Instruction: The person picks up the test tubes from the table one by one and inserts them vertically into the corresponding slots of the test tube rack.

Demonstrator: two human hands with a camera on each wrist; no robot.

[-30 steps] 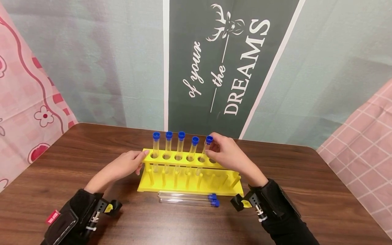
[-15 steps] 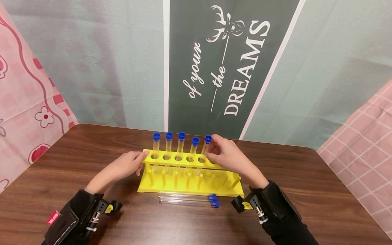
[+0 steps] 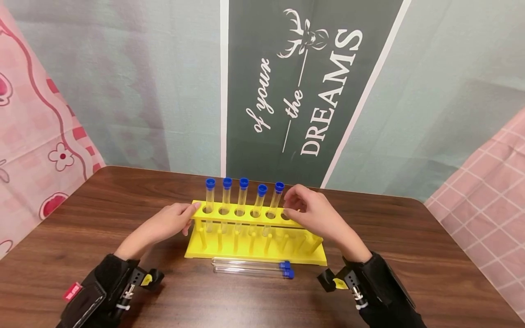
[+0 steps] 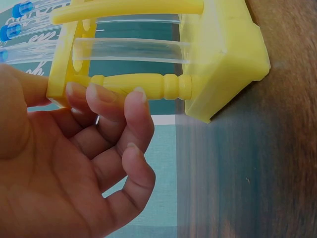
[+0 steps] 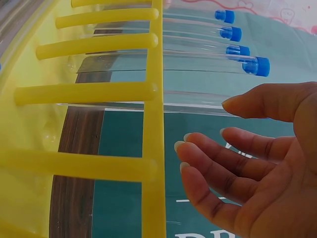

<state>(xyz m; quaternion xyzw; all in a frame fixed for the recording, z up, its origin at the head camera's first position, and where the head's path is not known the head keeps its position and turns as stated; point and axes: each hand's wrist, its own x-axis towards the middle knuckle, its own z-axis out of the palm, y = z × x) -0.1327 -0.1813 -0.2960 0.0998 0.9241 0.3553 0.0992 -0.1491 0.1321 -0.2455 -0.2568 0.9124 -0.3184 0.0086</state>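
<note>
A yellow test tube rack [image 3: 254,251] stands on the table, with several blue-capped clear test tubes upright in its top holes. My left hand [image 3: 170,221] grips the rack's left end, thumb on the top bar. In the left wrist view its fingers curl by the turned yellow post [image 4: 143,87]. Beside the rightmost standing test tube [image 3: 275,197], my right hand [image 3: 317,212] is held over the rack's right part. Its thumb and fingers are spread apart with nothing between them, as the right wrist view shows. The rightmost tubes lean slightly.
Two capped test tubes [image 3: 250,270] lie side by side on the brown wooden table [image 3: 197,300], in front of the rack. A row of yellow pegs [image 3: 236,238] rises from the rack's base. Behind the table hangs a printed cloth [image 3: 262,150].
My right hand has let go of the rightmost standing test tube and moved a little to the right. The left hand stays on the rack's end.
</note>
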